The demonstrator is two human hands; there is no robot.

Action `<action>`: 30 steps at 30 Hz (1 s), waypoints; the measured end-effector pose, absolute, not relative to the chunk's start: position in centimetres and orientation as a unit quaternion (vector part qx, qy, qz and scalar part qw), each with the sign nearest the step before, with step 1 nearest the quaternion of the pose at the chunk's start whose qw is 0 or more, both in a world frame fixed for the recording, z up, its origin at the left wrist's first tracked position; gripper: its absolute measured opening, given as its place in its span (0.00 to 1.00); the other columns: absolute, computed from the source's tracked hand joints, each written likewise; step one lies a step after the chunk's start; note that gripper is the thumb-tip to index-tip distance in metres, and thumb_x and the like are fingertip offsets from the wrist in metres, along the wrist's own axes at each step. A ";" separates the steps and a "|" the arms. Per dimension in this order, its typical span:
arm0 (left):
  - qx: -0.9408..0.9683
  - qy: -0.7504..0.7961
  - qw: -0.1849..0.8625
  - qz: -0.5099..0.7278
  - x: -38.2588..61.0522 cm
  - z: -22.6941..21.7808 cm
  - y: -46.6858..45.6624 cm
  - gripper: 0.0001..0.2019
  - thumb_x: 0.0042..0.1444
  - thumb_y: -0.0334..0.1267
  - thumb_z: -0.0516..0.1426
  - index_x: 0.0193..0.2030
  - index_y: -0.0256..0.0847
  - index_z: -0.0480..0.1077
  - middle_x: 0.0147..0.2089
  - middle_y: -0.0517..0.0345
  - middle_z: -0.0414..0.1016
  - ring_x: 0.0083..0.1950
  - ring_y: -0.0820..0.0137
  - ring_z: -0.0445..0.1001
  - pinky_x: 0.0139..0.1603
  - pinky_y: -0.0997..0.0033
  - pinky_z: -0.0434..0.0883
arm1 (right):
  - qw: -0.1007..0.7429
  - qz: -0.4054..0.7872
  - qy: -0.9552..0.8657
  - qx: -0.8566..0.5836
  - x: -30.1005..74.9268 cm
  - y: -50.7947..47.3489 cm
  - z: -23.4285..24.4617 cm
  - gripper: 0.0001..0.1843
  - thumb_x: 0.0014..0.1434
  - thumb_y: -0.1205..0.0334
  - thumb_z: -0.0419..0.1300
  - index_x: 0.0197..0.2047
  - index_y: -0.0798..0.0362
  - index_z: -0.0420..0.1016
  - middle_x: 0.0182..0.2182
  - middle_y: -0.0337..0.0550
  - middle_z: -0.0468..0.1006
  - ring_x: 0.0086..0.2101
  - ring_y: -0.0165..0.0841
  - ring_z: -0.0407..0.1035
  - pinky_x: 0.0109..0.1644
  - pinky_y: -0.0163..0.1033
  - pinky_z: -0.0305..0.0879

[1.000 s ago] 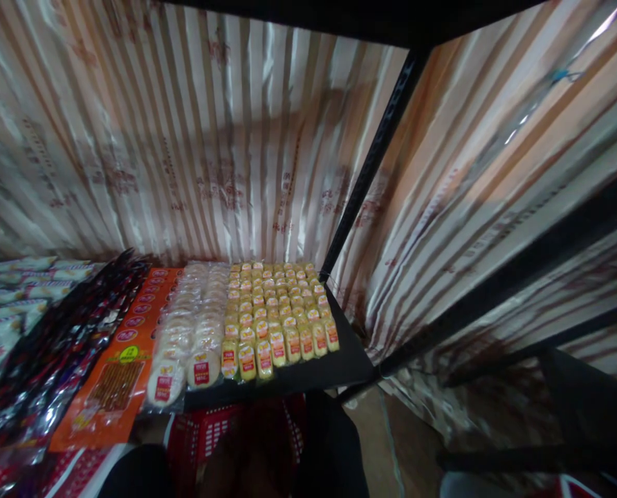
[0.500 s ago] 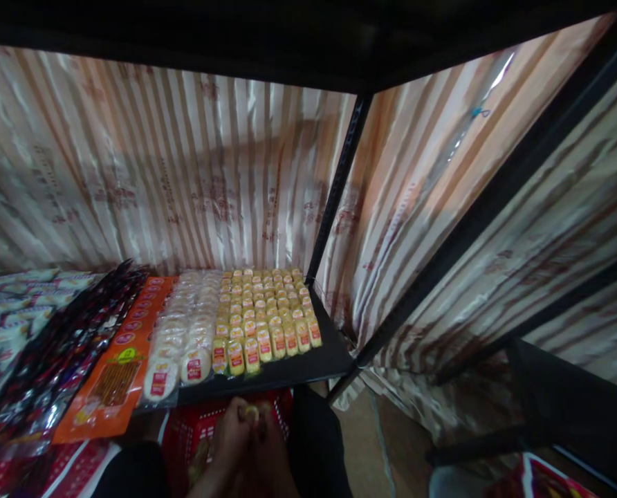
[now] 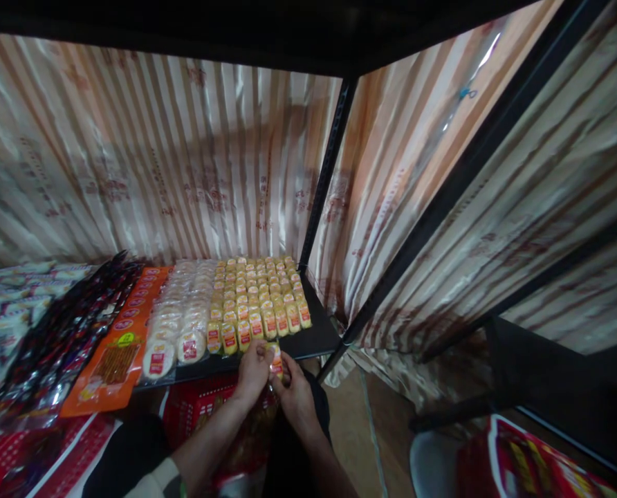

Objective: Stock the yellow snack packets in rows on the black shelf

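Between my two hands is a small yellow snack pack [image 3: 276,361] with a red and white label, held upright just in front of the shelf edge. My left hand [image 3: 255,370] pinches its left side, and my right hand [image 3: 290,386] grips the right side. Behind them, rows of matching yellow snack packs [image 3: 259,297] stand close together on the black shelf [image 3: 313,339]. To their left are rows of round white wrapped crackers [image 3: 190,346]. Below my forearms sits a red basket [image 3: 184,408] with more yellowish packs inside, partly hidden by my arms.
Further left on the shelf lie an orange pretzel-stick bag [image 3: 114,363], dark shiny packets [image 3: 54,353] and white packets [image 3: 7,318]. A black post [image 3: 329,166] rises at the shelf corner, before a striped curtain [image 3: 209,152]. A red bag [image 3: 526,463] is at lower right.
Both hands have risen from over the red basket to the shelf's front edge, bringing the yellow snack pack up with them. The view has shifted slightly.
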State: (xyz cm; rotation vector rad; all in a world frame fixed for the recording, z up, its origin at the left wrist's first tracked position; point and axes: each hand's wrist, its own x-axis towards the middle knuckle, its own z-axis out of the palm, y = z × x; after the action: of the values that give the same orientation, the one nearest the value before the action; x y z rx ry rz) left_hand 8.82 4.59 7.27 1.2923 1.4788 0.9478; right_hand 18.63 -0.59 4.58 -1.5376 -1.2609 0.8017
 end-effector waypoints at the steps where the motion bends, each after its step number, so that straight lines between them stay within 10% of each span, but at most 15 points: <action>1: 0.522 0.596 0.464 0.397 9.2 7.4 4.9 0.06 0.52 0.37 0.53 0.36 0.38 0.66 0.28 0.61 0.69 0.31 0.72 0.71 0.34 0.74 0.67 | 0.473 0.309 -0.524 -0.637 19.0 -0.6 5.1 0.25 0.50 0.58 0.56 0.52 0.55 0.69 0.48 0.50 0.76 0.46 0.39 0.72 0.51 0.44 0.68; 30: 0.709 0.523 0.335 0.333 21.9 12.1 12.5 0.15 0.56 0.30 0.47 0.49 0.37 0.67 0.47 0.48 0.72 0.49 0.67 0.70 0.52 0.69 0.66 | 0.419 0.017 -0.519 -0.745 29.7 8.6 5.9 0.27 0.55 0.62 0.47 0.58 0.61 0.62 0.50 0.58 0.72 0.51 0.44 0.67 0.54 0.49 0.64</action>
State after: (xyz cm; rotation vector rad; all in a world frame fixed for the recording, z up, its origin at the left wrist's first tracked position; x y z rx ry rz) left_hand 21.88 12.50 12.12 1.8514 1.3648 0.8699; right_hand 29.73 8.58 5.86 -1.8681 -1.3018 0.0432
